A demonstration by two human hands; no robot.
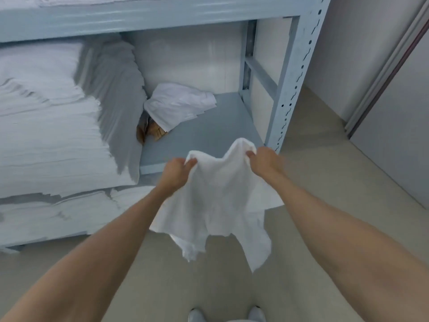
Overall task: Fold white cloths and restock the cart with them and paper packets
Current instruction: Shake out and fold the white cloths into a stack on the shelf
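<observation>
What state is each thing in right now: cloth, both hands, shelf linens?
cloth: unfolded, hanging in the air, held by its top edge
left hand: pinches the cloth's upper left corner
right hand: pinches the cloth's upper right corner
stack: folded white linen, piled on the shelf
bundle: crumpled, lying on the shelf, over something brown
shelf: partly bare at right

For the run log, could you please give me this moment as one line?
step: fold | cloth: unfolded, hanging | left hand: pinches top edge | right hand: pinches top edge | place: before shelf
</observation>
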